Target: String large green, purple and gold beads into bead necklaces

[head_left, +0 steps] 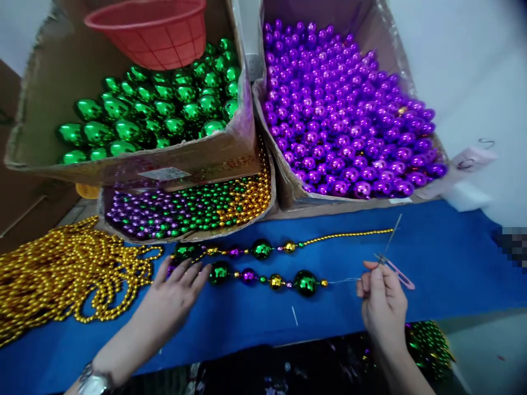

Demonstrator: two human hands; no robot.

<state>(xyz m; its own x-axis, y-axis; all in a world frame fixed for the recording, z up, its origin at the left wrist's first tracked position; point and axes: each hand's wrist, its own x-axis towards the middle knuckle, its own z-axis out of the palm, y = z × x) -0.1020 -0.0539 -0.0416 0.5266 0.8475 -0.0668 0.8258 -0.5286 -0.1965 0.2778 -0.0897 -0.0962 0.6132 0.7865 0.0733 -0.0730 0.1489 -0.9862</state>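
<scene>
My left hand [181, 285] lies with its fingers spread over the left end of a bead string, touching beads there. From under it runs a row of green, purple and gold beads [306, 283], with a clear thread [345, 280] leading from its right end to my right hand [381, 296]. The right thumb and fingers are pinched on that thread. A thin needle-like rod [394, 233] sticks up from the pinch. Beside these fingers is a pink-handled tool [401, 274], perhaps thread snips; I cannot tell whether it is held. Behind the row lies a gold bead chain [349, 235], joined to larger beads.
Blue cloth [453, 263] covers the table. Gold bead strands [61, 274] are heaped at left. Cardboard boxes at the back hold green beads [127, 130], purple beads [329, 109] and small mixed beads [197, 206]. A red basket [156, 33] rests on the green ones.
</scene>
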